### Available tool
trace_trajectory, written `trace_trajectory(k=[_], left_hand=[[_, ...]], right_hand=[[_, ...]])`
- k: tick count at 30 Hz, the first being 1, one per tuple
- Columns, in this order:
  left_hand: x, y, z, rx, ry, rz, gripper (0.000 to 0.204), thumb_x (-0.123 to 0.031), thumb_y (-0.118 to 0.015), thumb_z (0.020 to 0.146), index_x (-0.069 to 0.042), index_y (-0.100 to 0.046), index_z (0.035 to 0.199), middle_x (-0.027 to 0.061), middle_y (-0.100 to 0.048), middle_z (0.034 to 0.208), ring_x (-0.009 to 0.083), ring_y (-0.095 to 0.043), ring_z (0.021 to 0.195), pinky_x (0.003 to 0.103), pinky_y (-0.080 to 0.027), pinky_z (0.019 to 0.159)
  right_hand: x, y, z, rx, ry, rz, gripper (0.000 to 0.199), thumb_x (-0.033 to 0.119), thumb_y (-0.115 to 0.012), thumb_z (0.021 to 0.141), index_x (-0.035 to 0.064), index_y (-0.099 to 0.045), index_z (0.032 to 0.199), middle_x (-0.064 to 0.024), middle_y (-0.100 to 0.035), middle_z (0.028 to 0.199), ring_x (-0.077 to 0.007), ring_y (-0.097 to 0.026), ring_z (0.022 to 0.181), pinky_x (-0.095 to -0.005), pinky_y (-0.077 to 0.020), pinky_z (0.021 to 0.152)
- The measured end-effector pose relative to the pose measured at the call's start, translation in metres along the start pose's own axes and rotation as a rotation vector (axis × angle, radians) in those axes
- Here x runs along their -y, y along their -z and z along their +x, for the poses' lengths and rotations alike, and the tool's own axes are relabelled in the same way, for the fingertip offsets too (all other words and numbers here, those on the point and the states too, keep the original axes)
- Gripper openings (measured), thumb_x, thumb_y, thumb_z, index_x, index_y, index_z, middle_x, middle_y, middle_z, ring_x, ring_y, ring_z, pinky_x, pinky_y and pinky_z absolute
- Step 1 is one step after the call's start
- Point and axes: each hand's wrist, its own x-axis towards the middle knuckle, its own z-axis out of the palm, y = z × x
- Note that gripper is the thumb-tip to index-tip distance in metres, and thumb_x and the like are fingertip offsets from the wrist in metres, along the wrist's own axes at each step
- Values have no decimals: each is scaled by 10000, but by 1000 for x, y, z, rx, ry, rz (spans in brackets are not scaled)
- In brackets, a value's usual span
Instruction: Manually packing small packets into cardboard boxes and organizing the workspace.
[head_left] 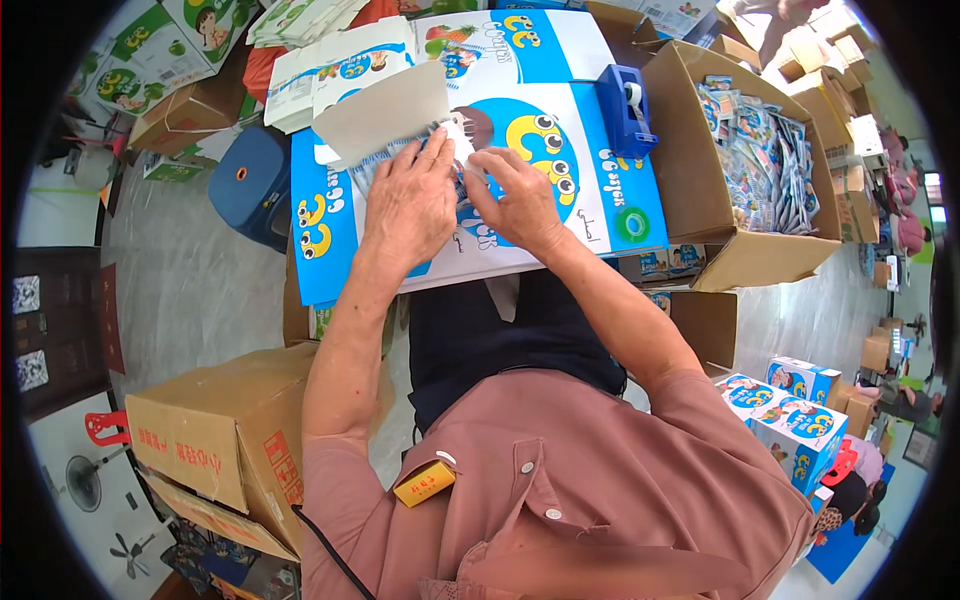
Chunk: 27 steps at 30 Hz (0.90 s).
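A small white carton [385, 118] lies in front of me with its lid flap raised. Rows of blue-and-white packets [372, 166] show inside it, partly covered by my fingers. My left hand [412, 205] lies over the packets, its fingers stretched out and close together. At the carton's right side my right hand [515, 203] has curled fingers, with thumb and fingertips on the white edge. Both hands hide much of the carton. Beneath it is a printed blue-and-white cardboard surface [610, 215].
A blue tape dispenser [628, 112] and a green tape roll [632, 224] sit on the right. Beyond stands an open brown box [690, 190] full of packets [765, 160]. Flat cartons [292, 95] are stacked at the far left, near a blue stool [250, 185].
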Motion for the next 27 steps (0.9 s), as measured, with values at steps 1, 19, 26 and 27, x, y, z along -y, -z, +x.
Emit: trace_trajectory(k=[1, 19, 26, 27], left_hand=[[0, 5, 3, -4, -1, 21, 436, -193, -537, 992, -22, -605, 1388, 121, -558, 1505, 348, -504, 1377, 509, -390, 1139], [53, -6, 80, 10, -458, -59, 192, -52, -618, 852, -144, -689, 1004, 126, -722, 991, 354, -711, 924, 482, -563, 773], [32, 2, 68, -57, -411, -114, 275, -70, -632, 898, -74, -713, 1162, 118, -717, 1265, 348, -727, 1010, 432, -606, 829], [32, 6, 72, -75, -417, -108, 275, -70, -632, 898, -74, -713, 1162, 118, -717, 1265, 348, -727, 1010, 432, -606, 829]], right_hand=[[4, -1, -1, 5, -47, 10, 280, 123, -783, 858, 17, -723, 1111, -180, -732, 1025, -346, -736, 867, -405, -597, 745], [-9, -27, 7, -134, -146, -171, 217, 108, -722, 846, 142, -758, 1058, -127, -699, 814, -344, -693, 715, -453, -550, 590], [2, -13, 5, -215, -1, -180, 204, 78, -723, 855, 104, -746, 1056, -84, -705, 892, -284, -713, 775, -399, -567, 626], [0, -11, 8, -228, -26, -147, 199, 74, -729, 853, 101, -748, 1049, -79, -705, 894, -278, -715, 781, -394, -571, 635]])
